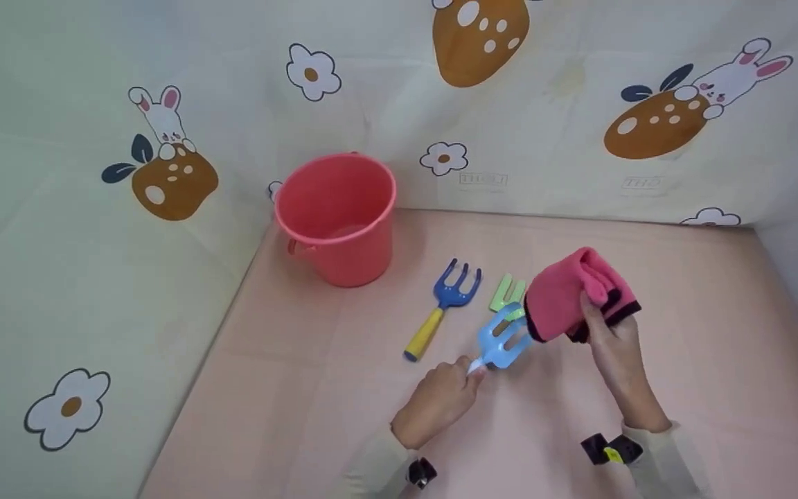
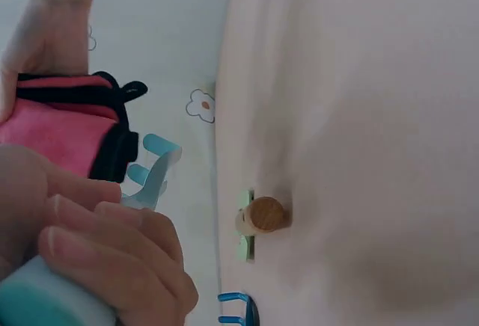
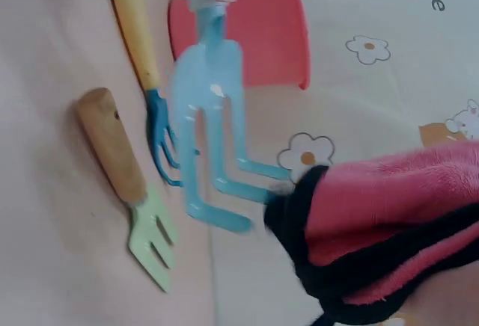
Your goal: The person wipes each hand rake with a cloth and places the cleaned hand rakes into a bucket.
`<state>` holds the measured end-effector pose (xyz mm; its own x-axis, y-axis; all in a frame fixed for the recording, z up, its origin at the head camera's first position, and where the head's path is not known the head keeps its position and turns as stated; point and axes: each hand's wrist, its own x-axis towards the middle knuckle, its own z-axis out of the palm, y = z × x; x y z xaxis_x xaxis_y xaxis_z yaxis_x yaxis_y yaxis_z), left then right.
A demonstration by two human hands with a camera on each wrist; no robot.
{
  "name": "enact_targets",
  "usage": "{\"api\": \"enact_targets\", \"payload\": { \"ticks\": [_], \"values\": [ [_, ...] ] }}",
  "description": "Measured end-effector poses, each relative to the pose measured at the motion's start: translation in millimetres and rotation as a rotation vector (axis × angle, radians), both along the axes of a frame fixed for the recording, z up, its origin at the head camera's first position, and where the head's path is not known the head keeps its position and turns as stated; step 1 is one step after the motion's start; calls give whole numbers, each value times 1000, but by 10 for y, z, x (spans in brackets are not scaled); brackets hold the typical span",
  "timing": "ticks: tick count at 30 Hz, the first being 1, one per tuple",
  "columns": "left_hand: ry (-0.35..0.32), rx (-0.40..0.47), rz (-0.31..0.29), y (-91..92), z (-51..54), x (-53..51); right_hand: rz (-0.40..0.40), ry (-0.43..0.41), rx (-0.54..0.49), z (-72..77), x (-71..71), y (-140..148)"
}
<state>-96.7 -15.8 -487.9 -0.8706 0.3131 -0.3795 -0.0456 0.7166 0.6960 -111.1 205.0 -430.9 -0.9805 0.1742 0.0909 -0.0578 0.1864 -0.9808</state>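
Observation:
My left hand (image 1: 438,402) grips the white handle of a light blue fork (image 1: 499,337), its tines pointing up and right; the right wrist view shows the same fork (image 3: 209,109) with bent tines. In my right hand (image 1: 617,360) is a folded pink cloth (image 1: 565,294) with black edging, pinched between thumb and fingers. The cloth's black edge hangs close to the tines; whether they touch I cannot tell. Behind the blue fork, partly hidden, a green fork (image 3: 153,240) with a wooden handle lies on the surface.
A dark blue fork with a yellow handle (image 1: 425,335) lies on the pink surface (image 1: 288,395), left of the green one. The red bucket (image 1: 354,260) stands at the back left, against patterned sheeting (image 1: 544,138).

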Motion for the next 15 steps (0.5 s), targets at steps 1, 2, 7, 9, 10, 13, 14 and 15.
{"api": "enact_targets", "payload": {
  "ticks": [1,2,7,9,10,13,14,15],
  "values": [
    [-1,10,15,-29,-12,-7,-25,-3,15,13,-3,18],
    [7,22,27,-62,-12,-12,-44,-6,37,24,-9,39],
    [127,82,43,-229,40,-58,-9,-83,135,13,-66,185],
    [177,107,38,-280,74,-71,46,-145,141,-33,-93,230],
    [189,123,35,-299,92,-73,76,-184,132,-64,-108,243],
    [223,174,10,-324,152,-79,193,-313,36,-172,-156,247],
    [227,191,-1,-322,170,-81,234,-359,-25,-211,-173,236],
    [228,211,-16,-316,190,-83,274,-405,-94,-246,-188,221]
  ]
}}
